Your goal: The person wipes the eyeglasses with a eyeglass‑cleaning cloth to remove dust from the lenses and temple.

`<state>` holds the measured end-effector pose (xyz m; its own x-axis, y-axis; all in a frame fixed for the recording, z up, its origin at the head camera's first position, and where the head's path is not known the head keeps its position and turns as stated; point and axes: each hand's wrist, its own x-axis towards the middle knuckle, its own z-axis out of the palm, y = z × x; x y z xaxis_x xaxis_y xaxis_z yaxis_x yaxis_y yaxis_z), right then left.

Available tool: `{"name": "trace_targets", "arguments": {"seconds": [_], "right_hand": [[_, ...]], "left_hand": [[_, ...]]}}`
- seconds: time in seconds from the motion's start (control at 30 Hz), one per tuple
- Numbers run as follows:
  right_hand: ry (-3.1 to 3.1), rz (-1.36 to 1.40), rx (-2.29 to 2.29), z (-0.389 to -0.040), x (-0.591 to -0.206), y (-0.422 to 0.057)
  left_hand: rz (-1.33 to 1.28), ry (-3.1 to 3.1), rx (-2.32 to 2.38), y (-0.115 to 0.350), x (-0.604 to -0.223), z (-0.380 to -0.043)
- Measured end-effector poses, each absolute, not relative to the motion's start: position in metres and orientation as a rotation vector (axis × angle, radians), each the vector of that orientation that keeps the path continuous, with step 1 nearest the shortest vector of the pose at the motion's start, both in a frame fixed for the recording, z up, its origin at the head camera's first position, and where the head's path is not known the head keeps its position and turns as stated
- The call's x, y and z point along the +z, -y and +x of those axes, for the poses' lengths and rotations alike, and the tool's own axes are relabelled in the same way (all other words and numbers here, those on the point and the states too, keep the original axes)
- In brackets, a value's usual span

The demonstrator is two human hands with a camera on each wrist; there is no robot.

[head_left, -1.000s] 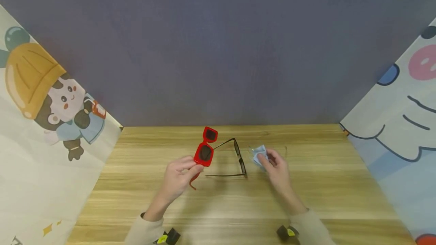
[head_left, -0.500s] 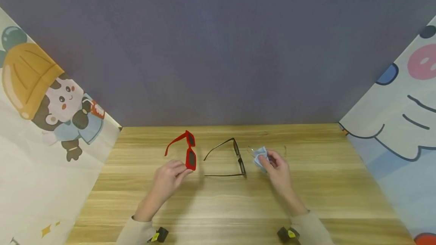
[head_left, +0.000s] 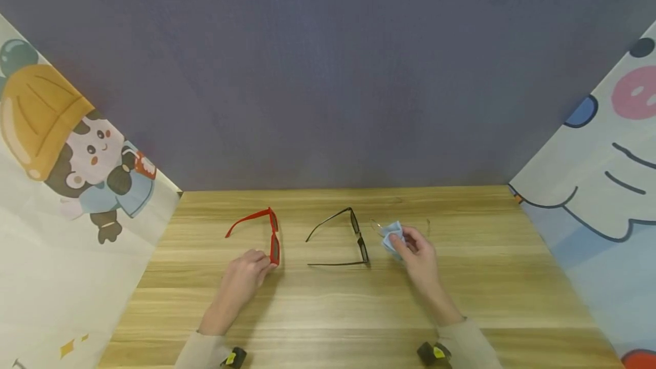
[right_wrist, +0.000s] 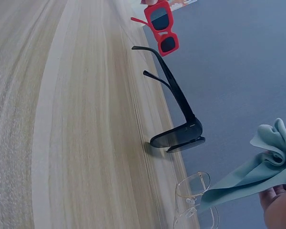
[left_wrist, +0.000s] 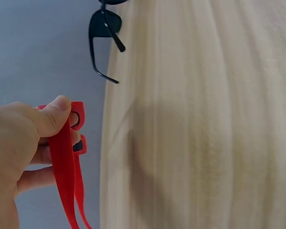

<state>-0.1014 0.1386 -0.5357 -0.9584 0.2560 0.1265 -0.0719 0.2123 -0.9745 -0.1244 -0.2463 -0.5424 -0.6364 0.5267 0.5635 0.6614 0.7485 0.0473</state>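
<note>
Red-framed sunglasses [head_left: 274,244] with dark lenses are pinched near one hinge by my left hand [head_left: 242,278]; their arms are unfolded toward the left. The left wrist view shows the thumb pressed over the red frame [left_wrist: 62,162]. My right hand [head_left: 421,258] grips a crumpled light blue cloth [head_left: 392,238]. Behind and below the cloth are thin wire-framed clear glasses [right_wrist: 193,188], partly covered by it in the head view. Between the hands, black sunglasses [head_left: 363,248] stand on the table with arms unfolded, touched by neither hand.
The wood-grain table [head_left: 328,300] meets a dark grey wall [head_left: 328,73] at its back edge. Cartoon-printed panels rise at the left [head_left: 51,215] and right [head_left: 605,187]. A black strap device [head_left: 236,356] sits at each wrist.
My left hand has carried the red sunglasses left and lower toward the tabletop, turning them so the lenses face right. The right hand with its cloth has stayed almost still.
</note>
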Motion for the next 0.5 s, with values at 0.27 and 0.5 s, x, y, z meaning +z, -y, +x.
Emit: {"name": "trace_targets", "arguments": {"seconds": [0.27,0.5], "right_hand": [[2.230,-0.181,1.819,-0.101,-0.536,-0.138],[2.226,-0.170,1.816,-0.100,-0.537,-0.138]], "left_hand": [[-0.903,2.394,-0.308,0.251,-0.554,-0.124],[-0.911,2.387,-0.263,0.253,-0.560,-0.124]]}}
